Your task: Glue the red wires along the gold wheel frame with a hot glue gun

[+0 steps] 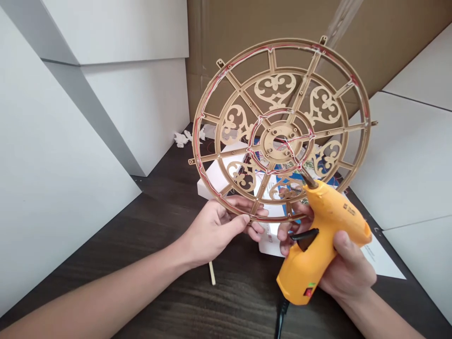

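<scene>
A round gold openwork frame point(274, 79) is held up and tilted, with red and white wires running along its outer rim and inner ring. My left hand point(221, 230) grips its lower rim between thumb and fingers. My right hand point(348, 263) is wrapped round a yellow glue gun point(319, 235). The gun's nozzle points up and left at the lower right of the frame's inner ring, close to the wires; whether it touches is unclear. A black cord point(281, 318) hangs from the gun's handle.
Behind the frame, white boxes point(213, 176), blue items and loose wires lie on the dark table point(158, 292). Crumpled white tissue point(181, 139) is at the back left. A thin stick point(212, 274) lies below my left hand. White panels and brown cardboard point(229, 28) surround the table.
</scene>
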The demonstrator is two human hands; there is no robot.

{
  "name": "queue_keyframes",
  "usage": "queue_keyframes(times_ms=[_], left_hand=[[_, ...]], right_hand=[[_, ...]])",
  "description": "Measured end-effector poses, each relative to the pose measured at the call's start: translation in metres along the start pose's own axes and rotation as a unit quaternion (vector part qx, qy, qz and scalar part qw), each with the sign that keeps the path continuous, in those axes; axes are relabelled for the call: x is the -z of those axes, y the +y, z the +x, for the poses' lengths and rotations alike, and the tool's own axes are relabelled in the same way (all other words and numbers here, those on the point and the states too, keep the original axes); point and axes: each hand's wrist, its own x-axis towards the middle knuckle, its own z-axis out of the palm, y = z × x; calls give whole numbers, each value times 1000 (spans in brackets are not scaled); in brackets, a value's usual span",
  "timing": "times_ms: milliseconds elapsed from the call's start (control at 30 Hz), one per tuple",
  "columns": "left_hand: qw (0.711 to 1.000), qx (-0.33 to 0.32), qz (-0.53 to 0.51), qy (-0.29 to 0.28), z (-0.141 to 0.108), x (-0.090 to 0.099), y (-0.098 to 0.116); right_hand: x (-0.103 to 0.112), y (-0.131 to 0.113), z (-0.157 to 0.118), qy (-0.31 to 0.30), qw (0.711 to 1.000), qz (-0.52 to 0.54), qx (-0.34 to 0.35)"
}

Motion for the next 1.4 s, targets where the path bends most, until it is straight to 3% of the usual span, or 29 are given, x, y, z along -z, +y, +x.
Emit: queue_keyframes(times_ms=[133,400,533,667,900,1100,1400], left_hand=[[1000,-17,-20,-17,1,1,1],[998,2,17,55,1,-5,10],[996,0,13,84,1,-5,8],[997,-6,17,71,1,-5,6],[998,-17,-4,55,1,-5,7],[999,-17,-21,34,-1,-4,7],[999,-6,-26,34,-1,-4,4]], right_hand=[[-6,-2,2,10,1000,-7,1],[-4,-1,3,-47,999,-4,-9],[-7,-1,2,-9,1000,-18,-3],[-9,-2,0,10,999,-31,-1],[4,5,-2,-37,999,-3,-10],[6,3,-2,10,1000,-14,0],[1,0,0,18,1000,-25,2]])
